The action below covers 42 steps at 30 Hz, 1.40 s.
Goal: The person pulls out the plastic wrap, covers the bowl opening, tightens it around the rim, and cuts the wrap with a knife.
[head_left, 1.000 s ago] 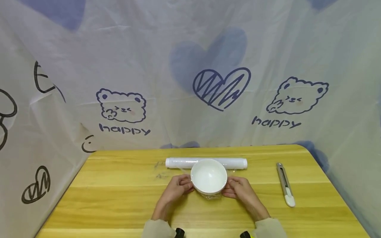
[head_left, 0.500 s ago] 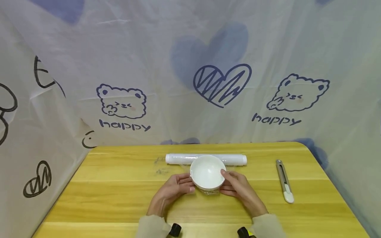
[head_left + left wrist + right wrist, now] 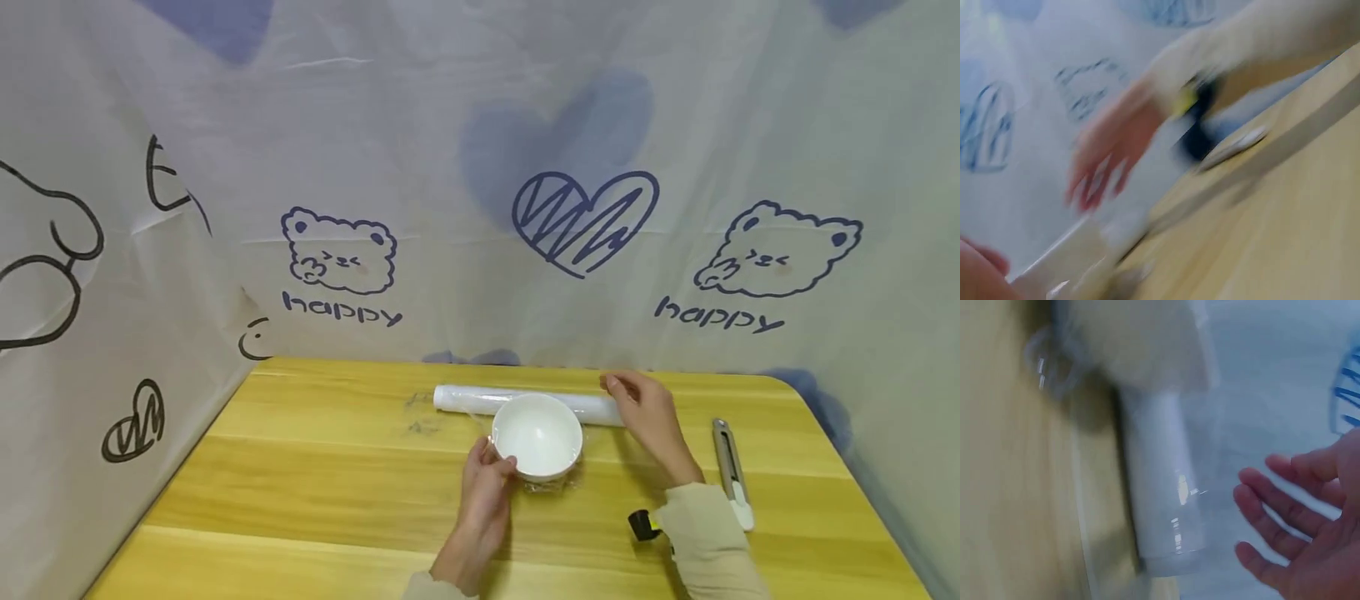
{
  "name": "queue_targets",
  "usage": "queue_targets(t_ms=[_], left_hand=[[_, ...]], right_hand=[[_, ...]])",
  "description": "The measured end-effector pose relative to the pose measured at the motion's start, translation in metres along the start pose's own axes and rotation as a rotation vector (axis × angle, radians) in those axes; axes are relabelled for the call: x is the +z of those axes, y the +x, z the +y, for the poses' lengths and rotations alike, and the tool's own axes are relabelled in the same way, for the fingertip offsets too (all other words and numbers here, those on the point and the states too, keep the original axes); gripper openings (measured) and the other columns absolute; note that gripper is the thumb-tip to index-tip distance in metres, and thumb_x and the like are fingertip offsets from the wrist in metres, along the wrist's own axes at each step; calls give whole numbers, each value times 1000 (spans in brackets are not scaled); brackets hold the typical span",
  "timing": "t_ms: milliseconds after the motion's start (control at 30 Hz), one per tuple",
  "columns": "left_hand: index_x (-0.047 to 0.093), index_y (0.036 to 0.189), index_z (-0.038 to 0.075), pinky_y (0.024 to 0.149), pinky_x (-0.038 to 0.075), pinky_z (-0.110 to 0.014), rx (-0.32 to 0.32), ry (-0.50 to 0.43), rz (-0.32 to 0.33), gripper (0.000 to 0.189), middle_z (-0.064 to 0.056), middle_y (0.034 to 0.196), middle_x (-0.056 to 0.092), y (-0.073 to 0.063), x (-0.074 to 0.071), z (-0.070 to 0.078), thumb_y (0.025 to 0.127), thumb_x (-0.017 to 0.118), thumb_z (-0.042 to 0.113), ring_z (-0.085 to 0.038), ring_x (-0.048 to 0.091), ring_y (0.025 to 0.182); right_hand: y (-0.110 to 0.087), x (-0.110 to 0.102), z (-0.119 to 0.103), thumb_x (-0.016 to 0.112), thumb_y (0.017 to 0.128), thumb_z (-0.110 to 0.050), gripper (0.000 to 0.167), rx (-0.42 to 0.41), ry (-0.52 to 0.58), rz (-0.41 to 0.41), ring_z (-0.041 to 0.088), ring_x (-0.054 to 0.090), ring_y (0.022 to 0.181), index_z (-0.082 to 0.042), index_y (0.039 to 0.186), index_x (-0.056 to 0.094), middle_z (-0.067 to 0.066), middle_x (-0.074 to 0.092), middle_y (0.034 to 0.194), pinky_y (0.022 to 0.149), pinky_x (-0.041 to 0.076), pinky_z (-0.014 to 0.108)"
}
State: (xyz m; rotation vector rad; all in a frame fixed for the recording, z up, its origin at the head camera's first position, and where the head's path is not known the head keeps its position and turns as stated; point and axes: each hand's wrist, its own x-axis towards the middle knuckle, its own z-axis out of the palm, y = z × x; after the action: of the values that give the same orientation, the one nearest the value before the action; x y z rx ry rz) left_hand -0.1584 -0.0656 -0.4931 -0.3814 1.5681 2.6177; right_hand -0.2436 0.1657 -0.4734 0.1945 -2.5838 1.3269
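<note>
A white bowl [image 3: 537,437], with clear cling film bunched below it, sits right in front of a cling film roll [image 3: 468,399]. My left hand [image 3: 483,500] grips the bowl's left side, its thumb at the rim and its fingers around the outside. My right hand [image 3: 654,421] hovers over the roll's right end, fingers loosely bent. In the right wrist view, a gap shows between those fingers [image 3: 1272,528] and the cling film roll [image 3: 1166,487]. The left wrist view is blurred and hides most of the left hand's hold.
A utility knife [image 3: 731,471] lies on the wooden table [image 3: 337,492], right of the right hand and close to the right sleeve. Faint dark marks [image 3: 423,410] show left of the roll. A printed cloth [image 3: 450,317] hangs behind the table's far edge.
My right hand has left the bowl's right side and moved up and right to the roll's end. The left hand's thumb now lies at the bowl's rim. The roll has tilted slightly in view.
</note>
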Motion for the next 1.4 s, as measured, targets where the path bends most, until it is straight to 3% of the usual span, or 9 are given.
queue_targets(t_ms=[167,433,533,667,767,900,1167,1300,1400], left_hand=[[6,158,-11,123,12,-58,112,19,183,94,-35,164,8,-19,30,-19,73,46,-22,-51,7,151],[-8,160,-4,121,6,-60,300,76,175,103,-32,166,-2,-24,45,-43,75,47,-26,-51,3,151],[-5,162,-2,122,7,-62,270,93,217,101,-32,166,0,-20,41,-40,76,47,-19,-50,6,151],[2,163,0,123,6,-61,222,78,263,83,-30,167,2,-10,31,-29,92,44,1,-48,4,153],[11,163,-2,124,8,-58,260,51,284,64,-29,167,10,-2,22,-25,105,36,13,-46,8,153],[28,158,-3,123,17,-56,322,50,335,52,-29,161,30,8,8,-24,111,29,19,-44,25,149],[61,138,-4,103,49,-40,356,46,420,56,-23,136,62,31,-10,-19,113,27,33,-36,59,124],[67,128,-5,83,57,-32,351,7,404,66,-23,124,69,42,-15,-17,113,24,42,-33,68,107],[69,125,-6,80,58,-32,330,-26,362,68,-23,119,71,48,-18,-16,112,23,43,-30,70,101]], right_hand=[[26,8,15,52,105,-2,26,-159,-116,-154,44,62,119,4,122,71,23,69,124,102,48,59],[37,11,23,60,99,1,22,-176,-276,-365,40,66,110,-2,111,79,18,74,114,93,54,55],[28,5,18,63,99,1,21,-127,-264,-389,38,67,108,-3,110,80,17,74,113,91,56,53],[9,-1,8,63,99,0,20,-8,-202,-433,32,68,103,-5,112,79,14,74,113,86,57,48],[-7,0,1,65,99,0,17,52,-152,-458,26,67,97,-5,109,78,11,73,108,82,58,43],[-28,2,-8,66,98,-2,14,71,-59,-540,22,64,90,-1,112,72,9,69,102,75,58,38],[-58,9,-21,67,99,-6,65,104,189,-758,25,62,77,17,149,32,14,57,94,63,61,46],[-67,13,-27,66,100,-6,73,133,251,-801,26,62,75,17,152,20,15,55,92,64,61,48],[-72,14,-32,66,100,-7,71,148,230,-788,25,62,73,18,150,23,14,56,89,64,61,46]])
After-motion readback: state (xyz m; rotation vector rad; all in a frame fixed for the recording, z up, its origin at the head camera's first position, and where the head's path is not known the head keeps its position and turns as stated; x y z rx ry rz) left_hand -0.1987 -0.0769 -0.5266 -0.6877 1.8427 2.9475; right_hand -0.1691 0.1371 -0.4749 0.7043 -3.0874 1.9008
